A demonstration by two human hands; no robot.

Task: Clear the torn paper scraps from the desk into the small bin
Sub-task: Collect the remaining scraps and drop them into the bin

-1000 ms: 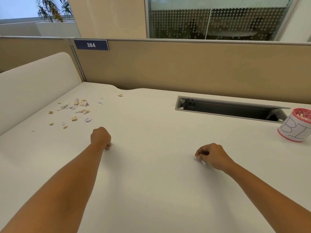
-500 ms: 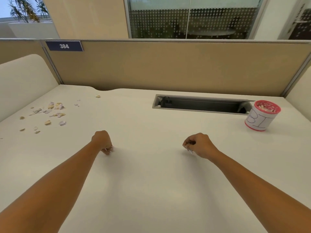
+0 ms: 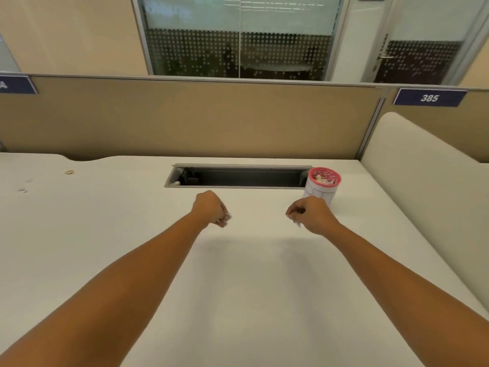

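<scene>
While curled tight, left hand [image 3: 210,207] and right hand [image 3: 312,215] each pinch scraps [image 3: 298,223].

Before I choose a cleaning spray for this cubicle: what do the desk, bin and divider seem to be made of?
Desk: probably laminate, off-white, smooth and matte; no grain, only soft shadows.
Bin: seemingly a cup wrapped in white paper with pen strokes, pink rim; the cup's own material is unclear.
Divider: tan, matte, perhaps fabric-covered board; weave too blurred to confirm.
</scene>
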